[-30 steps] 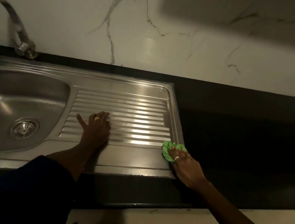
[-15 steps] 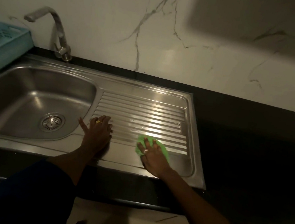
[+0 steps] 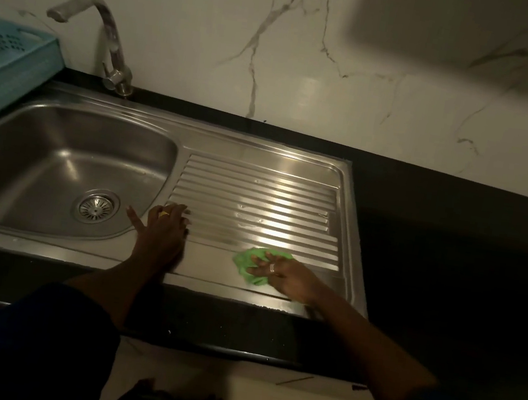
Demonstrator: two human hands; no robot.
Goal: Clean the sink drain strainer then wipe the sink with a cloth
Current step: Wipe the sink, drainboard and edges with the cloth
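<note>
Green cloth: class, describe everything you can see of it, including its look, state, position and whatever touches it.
The green cloth is small, bright green and soft-looking, bunched into a crumpled wad rather than spread flat. It lies on the stainless-steel drainboard, at the near edge of its ribs. The right hand presses on it with fingers spread, covering its right part, so only its left side and top edge show. Nothing else touches it.

Strainer (image 3: 96,206) in the basin (image 3: 42,151), drainboard (image 3: 256,195) right of it, tap (image 3: 109,39) behind.
</note>
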